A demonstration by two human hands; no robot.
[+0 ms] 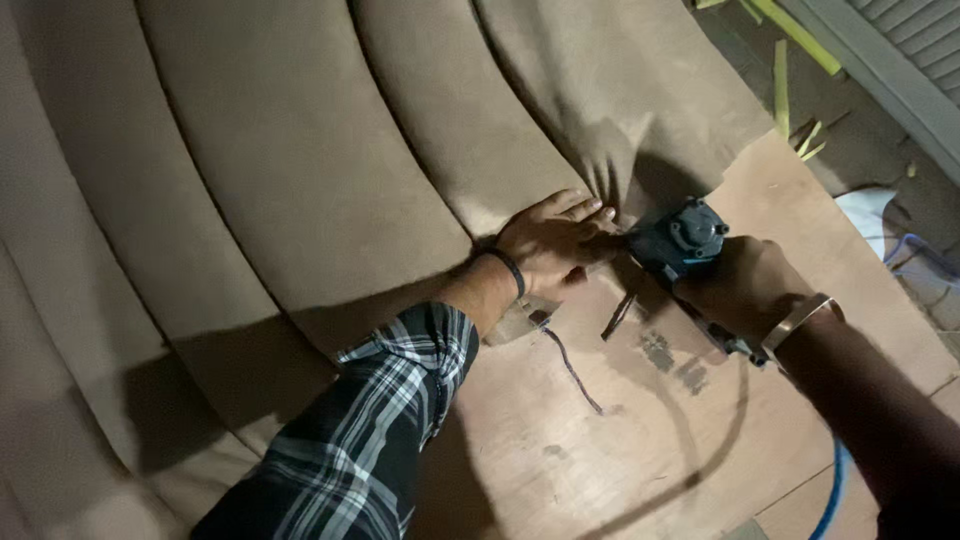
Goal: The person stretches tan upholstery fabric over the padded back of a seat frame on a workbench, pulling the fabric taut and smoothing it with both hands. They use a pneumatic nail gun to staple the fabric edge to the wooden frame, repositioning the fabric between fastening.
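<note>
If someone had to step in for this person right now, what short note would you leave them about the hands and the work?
Left hand: flat, pressing the tan fabric edge down onto the plywood board.
Right hand: gripping the dark air stapler, nose at the fabric edge beside the left fingertips; blue hose trails off behind.
Done: fabric lies over the curved padded ribs, pulled to the board here.
Left: I cannot see any staples, so check the edge; loose folds remain just above the stapler.

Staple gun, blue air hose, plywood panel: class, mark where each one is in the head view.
staple gun point(686, 238), head view, its dark top body.
blue air hose point(832, 492), head view, curved lower stretch.
plywood panel point(620, 450), head view, bare face.
</note>
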